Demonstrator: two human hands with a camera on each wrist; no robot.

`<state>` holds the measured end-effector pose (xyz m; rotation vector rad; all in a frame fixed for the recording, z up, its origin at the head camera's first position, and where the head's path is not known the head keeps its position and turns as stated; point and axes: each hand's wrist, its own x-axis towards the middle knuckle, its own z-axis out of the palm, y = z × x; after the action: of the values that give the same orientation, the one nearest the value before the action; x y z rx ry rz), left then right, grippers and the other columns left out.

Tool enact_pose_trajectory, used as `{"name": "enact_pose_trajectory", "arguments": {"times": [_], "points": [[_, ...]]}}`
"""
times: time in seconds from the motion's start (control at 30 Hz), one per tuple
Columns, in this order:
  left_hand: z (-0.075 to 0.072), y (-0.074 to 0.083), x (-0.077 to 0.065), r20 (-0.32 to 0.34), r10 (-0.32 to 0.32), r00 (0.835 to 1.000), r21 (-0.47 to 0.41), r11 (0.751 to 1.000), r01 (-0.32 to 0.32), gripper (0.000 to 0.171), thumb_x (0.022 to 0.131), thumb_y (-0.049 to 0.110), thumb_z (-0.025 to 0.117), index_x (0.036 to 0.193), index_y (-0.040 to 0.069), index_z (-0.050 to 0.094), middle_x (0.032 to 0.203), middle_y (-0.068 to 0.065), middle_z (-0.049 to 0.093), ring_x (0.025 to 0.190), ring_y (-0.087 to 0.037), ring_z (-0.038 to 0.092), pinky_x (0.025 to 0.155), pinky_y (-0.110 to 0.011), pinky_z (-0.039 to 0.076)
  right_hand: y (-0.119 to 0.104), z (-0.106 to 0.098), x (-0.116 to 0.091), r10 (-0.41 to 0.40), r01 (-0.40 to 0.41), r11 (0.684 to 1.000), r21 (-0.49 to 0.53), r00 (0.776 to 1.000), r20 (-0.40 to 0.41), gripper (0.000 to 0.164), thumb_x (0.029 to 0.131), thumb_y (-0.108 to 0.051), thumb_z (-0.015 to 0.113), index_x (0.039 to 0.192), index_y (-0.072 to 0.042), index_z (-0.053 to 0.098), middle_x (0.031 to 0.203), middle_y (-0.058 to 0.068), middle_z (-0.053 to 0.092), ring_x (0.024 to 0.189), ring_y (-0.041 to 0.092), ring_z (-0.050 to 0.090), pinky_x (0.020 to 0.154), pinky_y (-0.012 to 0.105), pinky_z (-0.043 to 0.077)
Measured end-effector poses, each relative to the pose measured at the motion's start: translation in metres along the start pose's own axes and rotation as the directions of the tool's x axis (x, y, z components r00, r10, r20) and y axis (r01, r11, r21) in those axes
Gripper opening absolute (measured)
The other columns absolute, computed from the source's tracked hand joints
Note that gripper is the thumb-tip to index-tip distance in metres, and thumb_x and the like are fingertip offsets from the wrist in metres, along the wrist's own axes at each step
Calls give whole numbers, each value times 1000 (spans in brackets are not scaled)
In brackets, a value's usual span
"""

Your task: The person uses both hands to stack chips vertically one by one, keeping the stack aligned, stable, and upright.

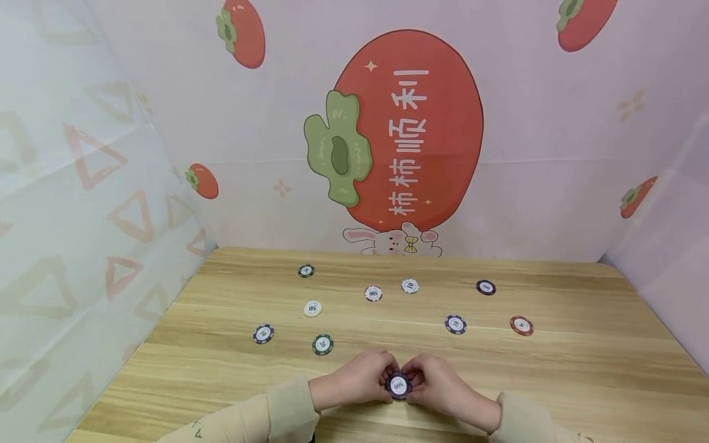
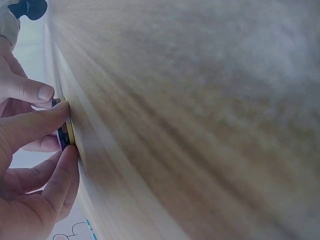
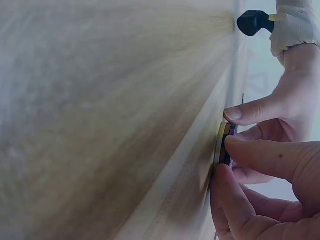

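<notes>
Near the table's front edge, a small stack of poker chips (image 1: 399,386) stands between my two hands, a dark chip marked 500 on top. From the left, my left hand (image 1: 361,377) pinches the stack between thumb and fingers. My right hand (image 1: 440,386) holds its opposite side in the same way. Seen edge-on in the left wrist view, the poker chips (image 2: 70,131) show a yellowish layer against the wood and darker edges above it. The right wrist view also shows the poker chips (image 3: 220,145) edge-on, gripped by fingers of both hands; how many are stacked I cannot tell.
Single chips lie spread over the wooden table (image 1: 221,375): a green chip (image 1: 322,344) and a blue chip (image 1: 263,333) on the left, another blue chip (image 1: 456,324) and a red chip (image 1: 522,325) on the right, several more behind. Printed cloth (image 1: 526,154) hangs around the table.
</notes>
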<state>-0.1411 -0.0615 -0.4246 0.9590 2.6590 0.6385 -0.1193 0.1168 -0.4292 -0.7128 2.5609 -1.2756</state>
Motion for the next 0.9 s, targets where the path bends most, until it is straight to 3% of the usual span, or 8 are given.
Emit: {"name": "enact_pose_trajectory", "arguments": {"times": [0.33,0.67,0.77,0.9], "points": [[-1,1,-1,7,-5,1000,-5,1000,5,37,62,12,83,92,9,63,80,10,48,69,3,44,62,-10,39,0,-2,1,-3,3,997,-81,1000,9,33,63,-2,78,93,3,64,83,3,56,69,8,53,59,19,47],[-2,2,-2,15,-16,1000,-3,1000,16,36,62,13,82,92,9,63,79,10,48,68,3,44,62,-10,39,12,-18,6,-70,70,961,-267,997,12,35,69,-11,75,100,0,62,96,4,59,91,23,58,81,37,47],[-2,3,-2,15,-16,1000,-1,1000,16,36,62,13,82,93,9,63,79,10,47,68,3,44,62,-10,39,16,-24,8,-105,91,944,-316,994,-27,29,71,-8,72,97,0,62,95,5,60,91,25,58,82,38,47],[-3,3,-2,20,-24,1000,-4,1000,24,36,63,13,82,92,10,63,79,11,47,68,3,44,62,-10,40,22,-33,13,-182,128,891,-436,980,-85,25,71,-4,72,94,0,63,93,8,61,89,25,58,80,39,47]]}}
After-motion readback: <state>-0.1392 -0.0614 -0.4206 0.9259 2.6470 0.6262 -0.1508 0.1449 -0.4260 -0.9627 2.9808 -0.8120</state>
